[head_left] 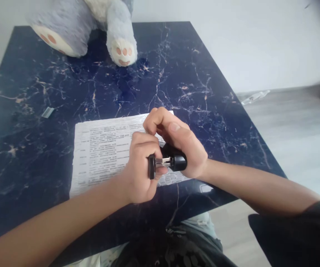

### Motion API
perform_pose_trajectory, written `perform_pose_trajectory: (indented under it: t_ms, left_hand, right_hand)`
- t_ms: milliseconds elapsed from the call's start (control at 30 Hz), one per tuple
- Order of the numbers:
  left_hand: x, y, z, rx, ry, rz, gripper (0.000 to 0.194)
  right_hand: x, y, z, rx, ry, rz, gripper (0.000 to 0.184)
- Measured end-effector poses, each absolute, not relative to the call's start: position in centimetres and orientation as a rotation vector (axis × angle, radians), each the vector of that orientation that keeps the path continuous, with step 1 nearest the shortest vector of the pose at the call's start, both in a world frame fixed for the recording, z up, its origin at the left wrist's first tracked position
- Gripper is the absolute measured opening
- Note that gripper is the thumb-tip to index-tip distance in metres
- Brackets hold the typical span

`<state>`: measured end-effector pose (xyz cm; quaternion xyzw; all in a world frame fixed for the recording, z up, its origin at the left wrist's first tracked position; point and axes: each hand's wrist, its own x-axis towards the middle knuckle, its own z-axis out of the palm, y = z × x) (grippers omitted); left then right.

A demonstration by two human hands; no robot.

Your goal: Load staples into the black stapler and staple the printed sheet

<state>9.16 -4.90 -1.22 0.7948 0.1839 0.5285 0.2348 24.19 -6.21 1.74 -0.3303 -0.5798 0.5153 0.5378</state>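
A black stapler (179,161) is held in the air between both hands, over the printed paper. Its two arms look parted, and a bright metal piece shows in the gap. My left hand (142,167) has its fingers wrapped round the thinner black arm. On the other side, my right hand (183,142) grips the thicker black body with fingers curled. Much of the stapler is hidden by the fingers. Below lies a stack of printed sheets (101,148), its right part covered by the hands.
The dark blue marbled table (176,81) carries a small silvery strip (48,112), perhaps staples, at the left. A grey plush toy (122,48) sits at the far edge. Beyond the right edge, a clear plastic item (256,97) lies on the floor.
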Motion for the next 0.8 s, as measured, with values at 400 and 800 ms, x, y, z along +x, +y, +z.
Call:
perform_pose_trajectory:
  t_ms: [400,800]
  left_hand:
    - [9.27,-4.88,-1.6,2.213,0.4,1.48,0.045]
    - [9.75,-5.01,-1.44,2.174,0.457,1.482,0.047]
  right_hand:
    - [23.8,-6.62,2.29,-0.85,-1.4,1.223,0.035]
    - [23.78,-7.11,2.79,-0.927,-1.425,1.162,0.029]
